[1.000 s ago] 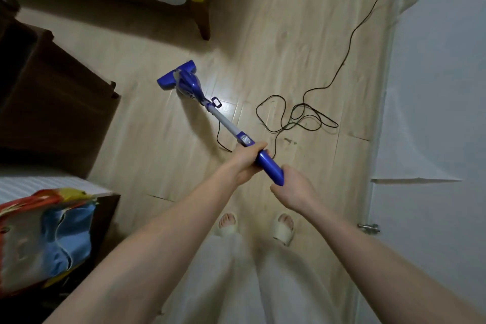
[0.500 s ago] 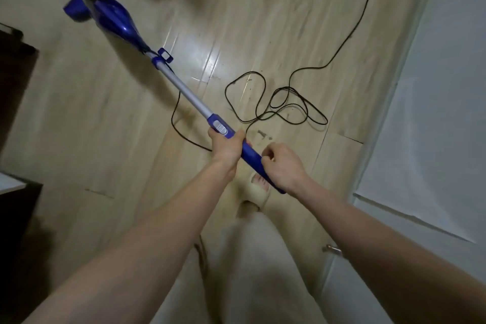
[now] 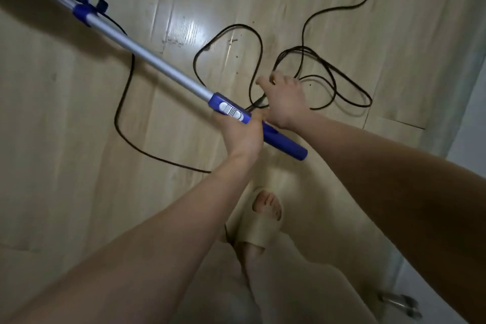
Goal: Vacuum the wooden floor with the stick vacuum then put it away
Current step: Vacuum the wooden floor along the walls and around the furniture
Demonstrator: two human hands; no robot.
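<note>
Only the left hand (image 3: 243, 137) grips the stick vacuum (image 3: 163, 67), fingers wrapped round the blue handle just behind the grey switch. The right hand (image 3: 285, 101) is off the handle and reaches past it toward the black power cord (image 3: 315, 79); whether its fingers pinch the cord cannot be told. From the grip, the silver tube runs up toward the floor's far left corner, where the blue body leaves the view. It looks stiff and fairly light, but long and front-heavy, so a one-handed hold probably lets the head wander; the handle behind the switch is the sensible place to take it. Loose and soft, the cord lies looped across the wooden floor (image 3: 65, 113) ahead and beneath the tube, likely to snag. A sandalled foot (image 3: 259, 221) stands below the handle.
</note>
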